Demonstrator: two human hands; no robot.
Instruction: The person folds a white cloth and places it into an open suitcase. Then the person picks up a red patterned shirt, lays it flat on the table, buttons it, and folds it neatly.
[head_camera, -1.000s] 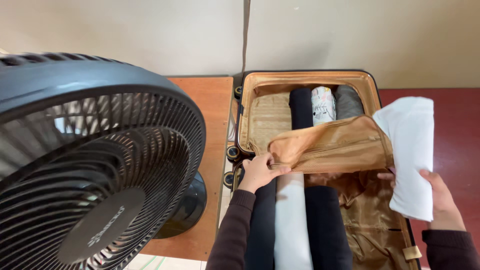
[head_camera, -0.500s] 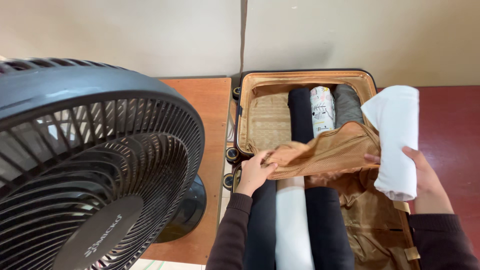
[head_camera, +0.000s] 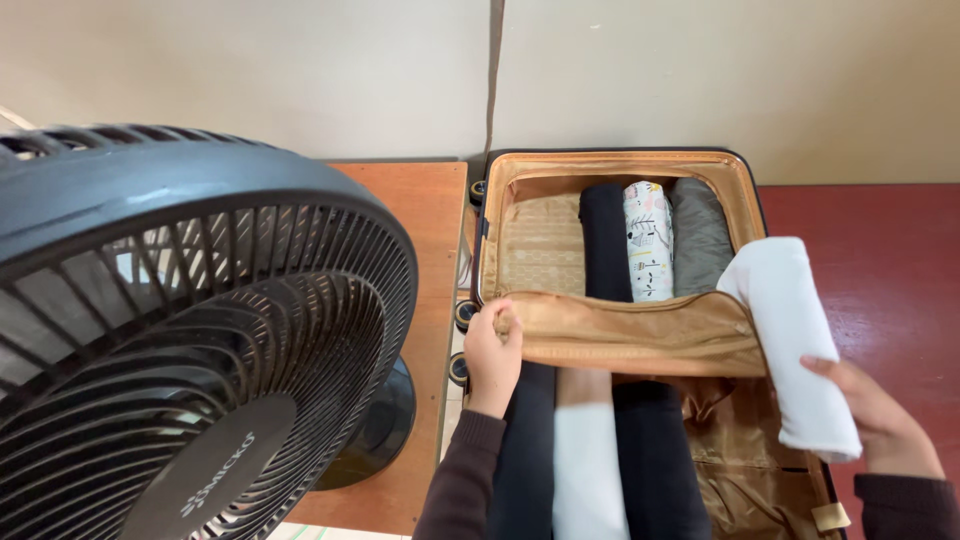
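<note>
- At the suitcase's hinge line, the left hand (head_camera: 493, 352) has its fingers pinched on the corner of the tan divider flap (head_camera: 640, 335).
- The right hand (head_camera: 872, 412) curls its fingers under a rolled white cloth (head_camera: 795, 340), held over the right edge of the open suitcase (head_camera: 520, 175).
- Judgement: keep the flap taut and low so the dark rolls (head_camera: 650, 450) below stay put, and keep the roll tight.

A dark red floor (head_camera: 900, 260) carried the open suitcase (head_camera: 620, 165), which lay against the pale wall. Just beside the case's left edge, a wooden counter (head_camera: 425, 230) bore the round base of a black fan (head_camera: 200, 330).
</note>
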